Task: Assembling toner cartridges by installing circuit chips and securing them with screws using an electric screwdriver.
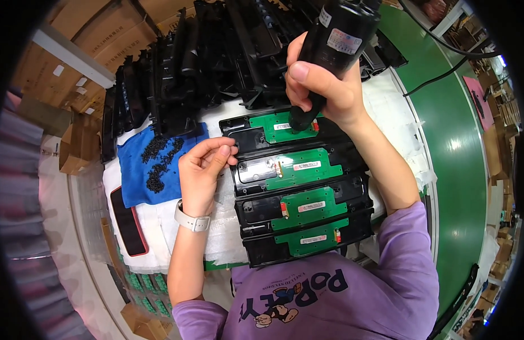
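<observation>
In my right hand (330, 85) is a black electric screwdriver (338, 42), fingers wrapped round its body. Its tip points down at the right part of a green circuit board (267, 129) in the farthest black plastic housing (248, 141). My left hand (205, 164), with a pale watch on the wrist, is closed in a pinch at that housing's left end. What lies between its fingertips is too small to make out. Nearer to me, several similar housings (253, 211) with green boards (310, 208) lie in a row, each board bearing a white label and a small connector.
Left of the housings, a blue cloth (160, 190) carries piles of small black screws (154, 184). A phone with a red edge (129, 221) lies beside it. Black plastic parts (211, 56) are heaped at the back. A green surface (460, 141) runs along the right, with a black cable (437, 76).
</observation>
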Demonstrator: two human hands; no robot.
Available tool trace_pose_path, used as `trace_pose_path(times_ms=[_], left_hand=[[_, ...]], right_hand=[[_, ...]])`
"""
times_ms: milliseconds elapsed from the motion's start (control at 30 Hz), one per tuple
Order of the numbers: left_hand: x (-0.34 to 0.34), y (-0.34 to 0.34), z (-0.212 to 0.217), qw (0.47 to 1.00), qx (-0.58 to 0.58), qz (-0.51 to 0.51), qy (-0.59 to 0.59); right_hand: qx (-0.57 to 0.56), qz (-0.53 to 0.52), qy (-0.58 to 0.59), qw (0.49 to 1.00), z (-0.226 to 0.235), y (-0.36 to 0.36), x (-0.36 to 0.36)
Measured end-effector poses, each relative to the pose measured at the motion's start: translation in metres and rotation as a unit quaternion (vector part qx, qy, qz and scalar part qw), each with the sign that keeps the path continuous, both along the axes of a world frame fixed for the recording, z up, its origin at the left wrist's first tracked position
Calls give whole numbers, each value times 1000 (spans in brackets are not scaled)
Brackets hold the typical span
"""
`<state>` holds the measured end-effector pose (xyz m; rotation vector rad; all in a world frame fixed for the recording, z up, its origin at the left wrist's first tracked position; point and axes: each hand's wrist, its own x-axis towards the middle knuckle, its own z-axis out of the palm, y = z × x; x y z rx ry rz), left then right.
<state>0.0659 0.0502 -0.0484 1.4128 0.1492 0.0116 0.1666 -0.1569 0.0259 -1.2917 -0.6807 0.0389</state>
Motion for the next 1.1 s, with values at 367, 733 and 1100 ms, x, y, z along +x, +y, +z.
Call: trace_pose_path(times_ms=[367,733,1100], left_hand=[[8,1,-6,999,25,20,-25],[-7,-11,8,994,-96,-42,-5],[-12,-22,9,986,-130,-106,23]], right_hand=[[-16,61,14,998,-4,2,-3],[131,156,-23,979,11,-7,-14],[251,192,-16,949,4,2,-19]])
